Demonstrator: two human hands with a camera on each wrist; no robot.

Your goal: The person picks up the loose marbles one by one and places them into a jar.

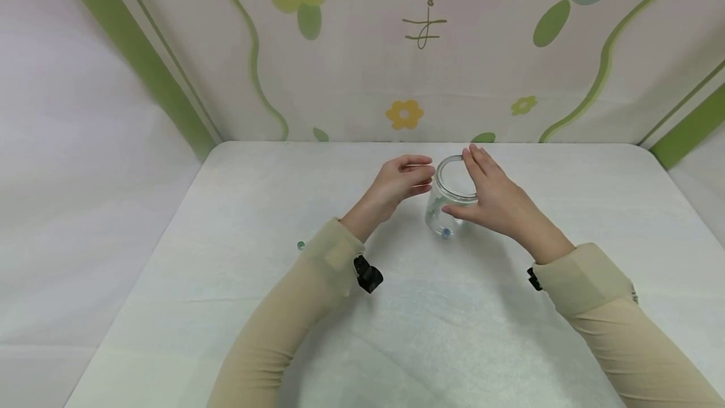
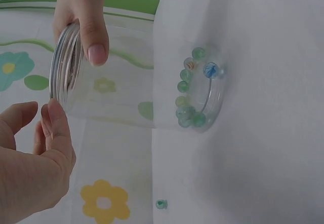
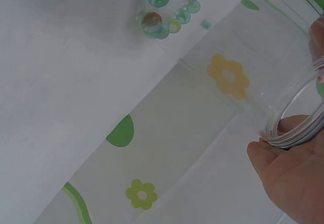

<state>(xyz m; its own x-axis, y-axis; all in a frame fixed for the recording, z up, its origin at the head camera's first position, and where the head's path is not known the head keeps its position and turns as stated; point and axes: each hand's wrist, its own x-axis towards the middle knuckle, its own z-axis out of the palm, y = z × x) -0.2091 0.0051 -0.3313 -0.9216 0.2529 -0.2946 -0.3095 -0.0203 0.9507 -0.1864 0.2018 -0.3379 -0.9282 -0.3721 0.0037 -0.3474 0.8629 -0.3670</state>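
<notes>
A clear glass jar (image 1: 436, 213) stands upright on the white table, its round rim facing up. Several glass marbles, mostly green with one blue marble (image 2: 210, 70), lie along its bottom. My right hand (image 1: 501, 203) grips the jar near the rim, thumb on the near side and fingers along the right. On the jar's left, my left hand (image 1: 396, 184) is raised with loosely bent fingers, fingertips right at the rim. Between its thumb and fingers a gap shows in the left wrist view, with nothing seen in it.
A green marble (image 1: 301, 245) lies on the table left of my left forearm. Another small green marble (image 2: 161, 203) shows by the table's back edge. Behind the table hangs a flower-printed curtain (image 1: 351, 80). Black wrist cameras (image 1: 368, 274) sit on both sleeves.
</notes>
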